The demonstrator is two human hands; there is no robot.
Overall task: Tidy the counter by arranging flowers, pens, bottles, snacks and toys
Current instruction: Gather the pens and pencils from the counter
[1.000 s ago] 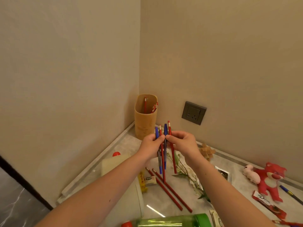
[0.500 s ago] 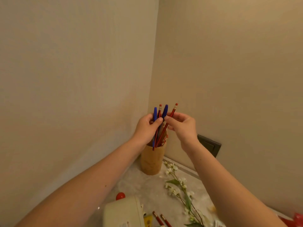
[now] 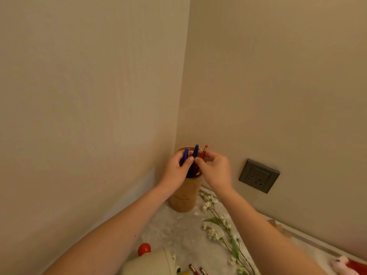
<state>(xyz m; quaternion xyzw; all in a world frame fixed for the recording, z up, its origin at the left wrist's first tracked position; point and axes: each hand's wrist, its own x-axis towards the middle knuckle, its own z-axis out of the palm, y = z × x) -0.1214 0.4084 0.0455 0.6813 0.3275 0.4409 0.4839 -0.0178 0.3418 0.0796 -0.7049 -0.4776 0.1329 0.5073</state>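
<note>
Pens (image 3: 195,150) stand bunched in the mouth of the holder (image 3: 185,197), a tan cylinder set in the wall corner, and they are gripped by both hands at once. Two blue caps and one red pencil (image 3: 204,151) with an eraser tip stick up above the fingers; the lower shafts drop into the dark inside of the holder and cannot be followed there, so how deep they sit is unclear. Their long axis runs nearly upright, tops leaning a little toward the socket (image 3: 259,175) on the wall right of the holder. The left hand (image 3: 177,171) covers the holder's near left rim, fingers and thumb closed on the blue pen (image 3: 185,154) on that side. The right hand (image 3: 215,168) is pinched shut on the bunch from the other side, thumb tip touching the left thumb; which shafts each finger presses is too blurred to tell. Flowers (image 3: 220,225) lie on the counter (image 3: 174,229) just in front and right of the holder, white blooms on a thin stem that runs toward the bottom edge. Two more red pencils (image 3: 195,270) in front of the holder are cut off by that edge. A red cap (image 3: 144,249) and a cream box (image 3: 151,263) sit nearer still, the box cropped. Far right of the holder, a pink and red toy (image 3: 345,265) is only partly in frame and blurred.
</note>
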